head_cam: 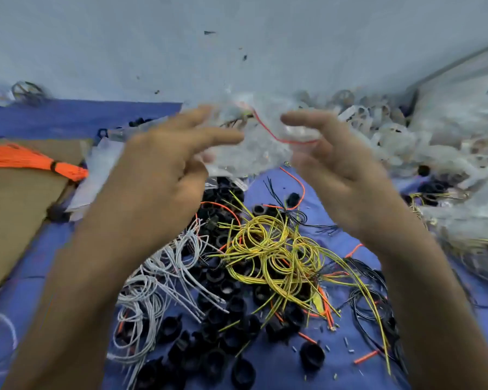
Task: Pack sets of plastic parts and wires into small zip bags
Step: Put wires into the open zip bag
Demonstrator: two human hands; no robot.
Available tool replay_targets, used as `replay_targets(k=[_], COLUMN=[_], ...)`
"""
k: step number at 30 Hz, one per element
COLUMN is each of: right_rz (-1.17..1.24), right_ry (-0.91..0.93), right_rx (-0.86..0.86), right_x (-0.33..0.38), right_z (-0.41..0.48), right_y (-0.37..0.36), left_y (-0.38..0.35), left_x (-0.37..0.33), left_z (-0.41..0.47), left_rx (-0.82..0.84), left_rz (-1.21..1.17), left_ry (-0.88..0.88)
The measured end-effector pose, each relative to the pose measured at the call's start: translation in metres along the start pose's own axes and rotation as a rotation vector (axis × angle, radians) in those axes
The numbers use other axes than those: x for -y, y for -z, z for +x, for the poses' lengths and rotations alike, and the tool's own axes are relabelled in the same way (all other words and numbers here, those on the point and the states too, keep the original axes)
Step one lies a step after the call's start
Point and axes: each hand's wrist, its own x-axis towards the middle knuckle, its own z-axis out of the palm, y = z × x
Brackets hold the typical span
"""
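Above the wire heap (273, 254), your left grip (164, 164) and right grip (335, 170) each pinch a side of the zip bag (251, 147), likely so its mouth can be worked.

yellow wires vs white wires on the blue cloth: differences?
Yellow wires are yellow; white wires are pale grey-white. Yellow wires lie mid-frame; white wires lie to their left. Yellow wires form tight coils with long straight tails; white wires loop more loosely. Shared: both lie among black plastic parts, untouched; left hand and right hand hold the zip bag.
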Motion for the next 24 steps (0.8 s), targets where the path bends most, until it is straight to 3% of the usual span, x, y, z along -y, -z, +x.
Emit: replay_targets(k=[2,4,6,9,12,16,19,22,24], right_rz=[-0.187,-0.354,-0.387,-0.518,-0.511,-0.568,-0.74,-0.991,-1.026], right_ry=[-0.2,-0.303,-0.343,-0.415,-0.378,-0.155,-0.174,-0.287,-0.302], right_rx=[0.068,0.027,-0.005,0.137,0.219,0.246,0.387,0.356,0.349], right_x=[-0.027,-0.047,-0.062,-0.086,-0.093,-0.087,-0.09,-0.098,-0.098], right_z=[-0.002,-0.006,-0.006,-0.011,-0.02,-0.02,-0.024,-0.029,-0.03], right_y=[0.002,0.002,-0.002,-0.018,-0.036,-0.053,-0.063,-0.06,-0.058], left_y=[-0.01,-0.025,-0.033,-0.034,-0.037,-0.035,-0.035,-0.035,-0.033], left_x=[0.015,0.019,0.022,0.029,0.035,0.03,0.024,0.026,0.025], left_z=[-0.006,-0.006,-0.001,-0.002,0.0,0.0,-0.002,-0.002,-0.003], left_rx=[0.12,0.154,0.118,0.088,0.067,0.097,0.115,0.104,0.095], left_rz=[0.103,0.084,0.035,-0.022,-0.032,-0.071,-0.084,-0.099,-0.117], left_ry=[0.091,0.195,0.21,0.201,0.24,0.219,0.169,0.184,0.182])
